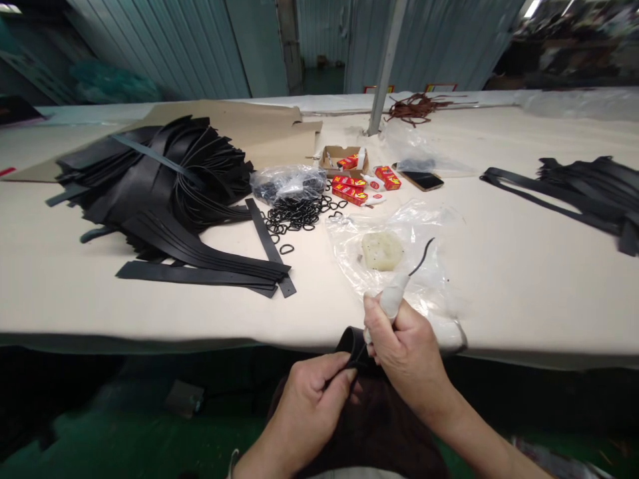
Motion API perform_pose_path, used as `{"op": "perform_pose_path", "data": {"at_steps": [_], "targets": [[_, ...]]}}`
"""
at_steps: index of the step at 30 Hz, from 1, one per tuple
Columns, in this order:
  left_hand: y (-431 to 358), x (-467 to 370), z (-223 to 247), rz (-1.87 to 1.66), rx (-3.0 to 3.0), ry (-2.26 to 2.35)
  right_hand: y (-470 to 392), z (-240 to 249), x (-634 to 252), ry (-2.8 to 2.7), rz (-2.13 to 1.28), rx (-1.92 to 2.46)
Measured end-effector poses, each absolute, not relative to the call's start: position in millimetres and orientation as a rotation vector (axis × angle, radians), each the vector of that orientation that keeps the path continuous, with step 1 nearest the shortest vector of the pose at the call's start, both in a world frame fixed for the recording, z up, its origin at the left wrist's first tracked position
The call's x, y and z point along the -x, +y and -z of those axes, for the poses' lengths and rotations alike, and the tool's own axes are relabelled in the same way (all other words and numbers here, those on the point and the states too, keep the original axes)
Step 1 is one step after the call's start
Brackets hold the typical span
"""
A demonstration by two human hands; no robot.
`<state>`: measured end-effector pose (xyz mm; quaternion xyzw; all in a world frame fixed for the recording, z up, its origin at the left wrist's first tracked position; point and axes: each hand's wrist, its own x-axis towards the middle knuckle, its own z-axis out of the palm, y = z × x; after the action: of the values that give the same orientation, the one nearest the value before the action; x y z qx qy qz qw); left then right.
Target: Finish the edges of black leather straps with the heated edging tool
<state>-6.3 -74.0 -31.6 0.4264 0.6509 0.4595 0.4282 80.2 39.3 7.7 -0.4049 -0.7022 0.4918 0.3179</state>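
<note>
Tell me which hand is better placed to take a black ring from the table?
Probably the left hand: it only pinches the black strap, and the black rings lie on its side. The right hand grips the white tube.

Matt black leather straps [164,193] lay on a smooth cream table [499,279], beside glossy clear plastic bags [399,259] and brown cardboard [259,130].

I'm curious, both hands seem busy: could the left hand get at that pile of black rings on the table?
Probably not right now: the left hand is pinching the folded strap. The rings lie uncovered, with bare table between.
</note>
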Motion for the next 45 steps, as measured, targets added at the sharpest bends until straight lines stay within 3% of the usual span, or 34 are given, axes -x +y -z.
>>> {"op": "perform_pose_path", "data": {"at_steps": [4,7,13,18,45], "targets": [[-76.6,3.9,39.9,-1.215,-0.875,1.618,59.7,-50.5,-88.9,-1.427,-1.126,0.969],[-76.8,3.5,36.4,-1.344,-0.616,1.488,68.2,-70.3,-107.5,-1.278,-1.269,0.761],[-75.4,-0.8,25.1,-1.469,-0.438,1.32,46.4,-22.3,-127.1,-1.802,-1.84,1.001],[-76.3,-9.8,22.4,-1.502,-0.428,1.25,22.2,2.2,-118.4,-1.889,-1.922,1.014],[-91.2,-34.1,20.8,-1.385,-0.698,1.503,3.7,15.7,-138.3,-1.501,-2.262,0.944]]}}
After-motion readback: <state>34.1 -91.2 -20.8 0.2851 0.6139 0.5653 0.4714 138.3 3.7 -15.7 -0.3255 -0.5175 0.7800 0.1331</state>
